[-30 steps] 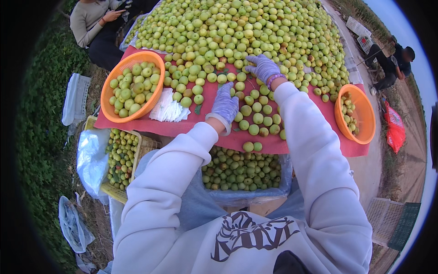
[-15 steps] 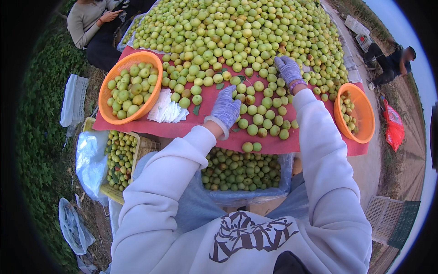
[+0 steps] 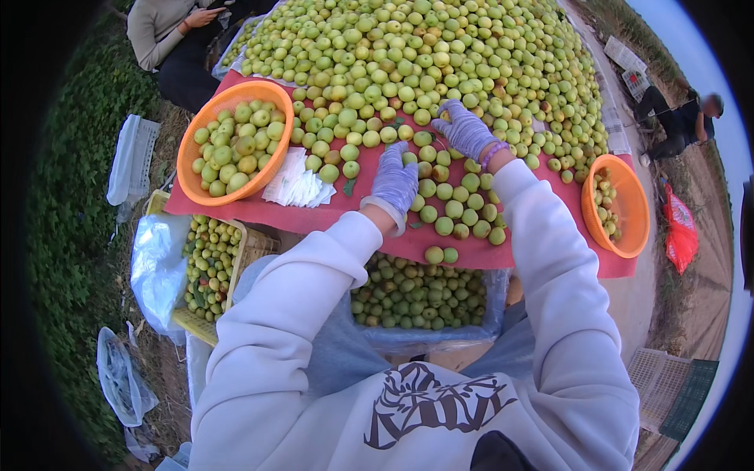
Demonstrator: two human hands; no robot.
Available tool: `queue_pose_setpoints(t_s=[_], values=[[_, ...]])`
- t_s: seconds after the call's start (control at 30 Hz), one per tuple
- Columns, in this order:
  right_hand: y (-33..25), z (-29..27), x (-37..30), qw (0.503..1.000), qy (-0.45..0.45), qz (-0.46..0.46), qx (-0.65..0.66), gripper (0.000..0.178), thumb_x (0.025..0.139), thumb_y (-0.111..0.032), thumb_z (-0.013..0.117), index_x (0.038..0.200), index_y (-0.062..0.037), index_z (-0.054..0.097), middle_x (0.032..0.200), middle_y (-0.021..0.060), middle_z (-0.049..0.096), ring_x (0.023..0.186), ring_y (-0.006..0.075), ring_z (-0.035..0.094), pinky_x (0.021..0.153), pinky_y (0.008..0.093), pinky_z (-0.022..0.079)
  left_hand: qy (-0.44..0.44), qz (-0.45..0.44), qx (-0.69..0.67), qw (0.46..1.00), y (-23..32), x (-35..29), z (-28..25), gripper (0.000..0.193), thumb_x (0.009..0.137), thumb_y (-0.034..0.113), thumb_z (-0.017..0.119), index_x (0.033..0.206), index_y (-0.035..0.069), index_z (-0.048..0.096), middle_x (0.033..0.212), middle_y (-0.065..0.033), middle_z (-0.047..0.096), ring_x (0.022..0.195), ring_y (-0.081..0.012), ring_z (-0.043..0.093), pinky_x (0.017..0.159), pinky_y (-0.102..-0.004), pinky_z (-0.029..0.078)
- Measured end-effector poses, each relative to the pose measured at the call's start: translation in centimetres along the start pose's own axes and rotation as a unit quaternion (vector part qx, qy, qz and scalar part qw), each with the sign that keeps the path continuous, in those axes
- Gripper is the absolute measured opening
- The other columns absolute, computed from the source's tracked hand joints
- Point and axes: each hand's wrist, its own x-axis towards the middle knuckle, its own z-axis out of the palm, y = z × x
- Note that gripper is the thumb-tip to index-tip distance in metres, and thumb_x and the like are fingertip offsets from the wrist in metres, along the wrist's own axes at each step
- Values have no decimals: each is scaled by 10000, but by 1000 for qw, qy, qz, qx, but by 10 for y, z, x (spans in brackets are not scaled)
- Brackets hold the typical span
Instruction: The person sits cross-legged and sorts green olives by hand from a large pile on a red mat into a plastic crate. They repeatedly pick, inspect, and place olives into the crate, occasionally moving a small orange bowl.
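Leftmost, an orange basket (image 3: 259, 185) of green fruit (image 3: 238, 149) sits near the edge of the red-covered tabletop (image 3: 550, 243), likely for easy reach. My left grip (image 3: 395, 182) is half-curled beside loose fruit (image 3: 444, 191); I can't tell whether it holds any. My right grip (image 3: 467, 133) bends over the heap (image 3: 416, 59), its hold unclear too. Rightmost, a second basket (image 3: 635, 212).
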Motion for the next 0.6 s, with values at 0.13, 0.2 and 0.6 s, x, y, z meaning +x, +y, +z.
queue_pose_setpoints(t_s=[0.13, 0.2, 0.6], values=[[-57, 16, -25, 998, -38, -48, -27, 380, 910, -322, 638, 1142, -41, 527, 986, 263, 658, 927, 410, 654, 804, 450, 526, 22, -33, -403, 915, 10, 11, -10, 390, 997, 305, 546, 1320, 94, 487, 1185, -84, 579, 967, -141, 581, 832, -311, 521], [-75, 18, -33, 993, -72, -84, -37, 390, 899, -328, 653, 1136, -40, 539, 971, 243, 666, 894, 387, 663, 779, 439, 535, 7, -44, -325, 945, 12, 14, -15, 431, 1002, 331, 534, 1324, 50, 475, 1183, -101, 591, 979, -168, 582, 837, -306, 506], [-72, 33, 52, 975, -41, -116, -186, 374, 909, -203, 574, 1280, -163, 549, 1167, 179, 638, 1064, 378, 627, 888, 481, 499, 142, -154, -382, 900, 21, 4, -39, 189, 979, 314, 553, 991, 148, 462, 728, -12, 505, 474, -125, 432, 430, -290, 367]])
